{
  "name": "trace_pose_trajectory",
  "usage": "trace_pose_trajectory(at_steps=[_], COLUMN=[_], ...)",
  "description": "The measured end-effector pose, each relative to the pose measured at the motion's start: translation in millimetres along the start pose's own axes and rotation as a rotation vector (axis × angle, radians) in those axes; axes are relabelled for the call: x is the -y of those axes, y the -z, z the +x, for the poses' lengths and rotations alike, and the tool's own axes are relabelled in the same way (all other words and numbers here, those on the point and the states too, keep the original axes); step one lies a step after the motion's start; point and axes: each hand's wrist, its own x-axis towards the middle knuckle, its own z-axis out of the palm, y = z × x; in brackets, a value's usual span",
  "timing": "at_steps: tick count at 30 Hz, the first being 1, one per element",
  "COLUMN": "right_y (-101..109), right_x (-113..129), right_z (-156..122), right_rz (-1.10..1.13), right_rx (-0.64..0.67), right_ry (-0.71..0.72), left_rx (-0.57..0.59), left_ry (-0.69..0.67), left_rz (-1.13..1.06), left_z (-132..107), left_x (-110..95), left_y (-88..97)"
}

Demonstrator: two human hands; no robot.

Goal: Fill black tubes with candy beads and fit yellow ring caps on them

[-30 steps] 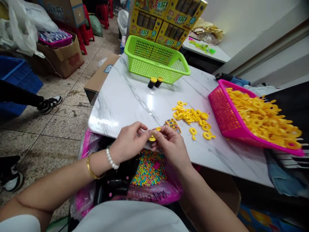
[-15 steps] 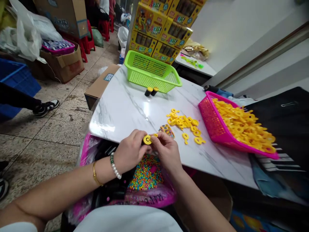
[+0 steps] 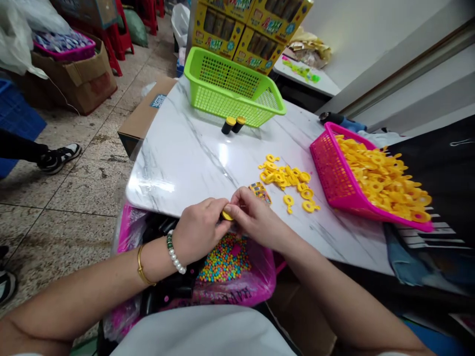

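My left hand (image 3: 202, 227) is wrapped around a small tube topped by a yellow cap (image 3: 227, 215); the tube's body is hidden in the fingers. My right hand (image 3: 252, 215) pinches at this cap, its thumb lying over the top. Both hands meet above the table's front edge, over a pink tub (image 3: 260, 282) lined with clear plastic. In the tub are small multicoloured balls (image 3: 224, 259) and black tubes (image 3: 178, 287). Beyond my right hand lie a patterned sticker piece (image 3: 260, 192) and loose yellow ring pieces (image 3: 284, 175).
Two black tubes with yellow caps (image 3: 230, 125) stand before a green basket (image 3: 237, 101). A pink basket (image 3: 334, 183) heaped with yellow rings sits at the right. Yellow boxes (image 3: 237, 37) are stacked behind. To the left are a carton (image 3: 144, 116) and a person's shoe (image 3: 59, 157).
My right hand has turned over the tube's top, its thumb now covering part of the yellow cap. The ring's tab that stuck out is now hidden. The view has shifted slightly.
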Motion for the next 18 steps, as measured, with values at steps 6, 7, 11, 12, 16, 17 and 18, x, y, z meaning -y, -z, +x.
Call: trace_pose_trajectory(at_steps=[6, 7, 11, 12, 16, 17, 18], right_y=[-7, -4, 26, 38, 91, 102, 111], right_x=[-2, 1, 21, 27, 42, 43, 42], right_z=[-12, -12, 10, 23, 101, 121, 137], right_rz=[0.031, -0.043, -0.504, -0.566, -0.656, -0.644, -0.624], right_rx=[0.015, 0.033, -0.083, -0.186, -0.584, -0.586, -0.579], right_ry=[0.012, 0.054, 0.201, 0.184, -0.010, -0.038, -0.051], left_rx=[0.094, 0.104, 0.073, 0.045, -0.038, -0.049, -0.058], left_ry=[0.105, 0.112, 0.089, 0.071, -0.018, -0.037, -0.056], left_rz=[0.003, 0.010, 0.084, 0.103, 0.111, 0.104, 0.096], left_z=[-2, -3, -4, -4, -5, -6, -6], left_x=[2, 3, 7, 8, 10, 10, 10], left_y=[-2.0, -3.1, -8.3, -9.2, -9.6, -9.0, -8.2])
